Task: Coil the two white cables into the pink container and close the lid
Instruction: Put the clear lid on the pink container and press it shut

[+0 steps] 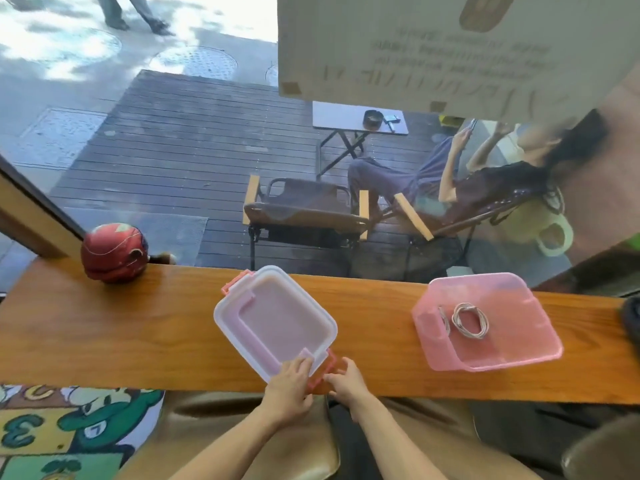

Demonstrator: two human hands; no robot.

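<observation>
Cables point(465, 319) lie coiled inside the pink container point(540, 344), right along the bench point(104, 341). Both hands' fingers grip the lid point(275, 318) at its near clasp; carried crooked, it could seat skewed and fail to latch.

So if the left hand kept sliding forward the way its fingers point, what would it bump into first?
The left hand already touches the lid at its near corner, so it would probably just slide further over the lid's top.

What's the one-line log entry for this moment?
cables coiled in container | lid off, on counter | left hand, right hand grip lid
</observation>
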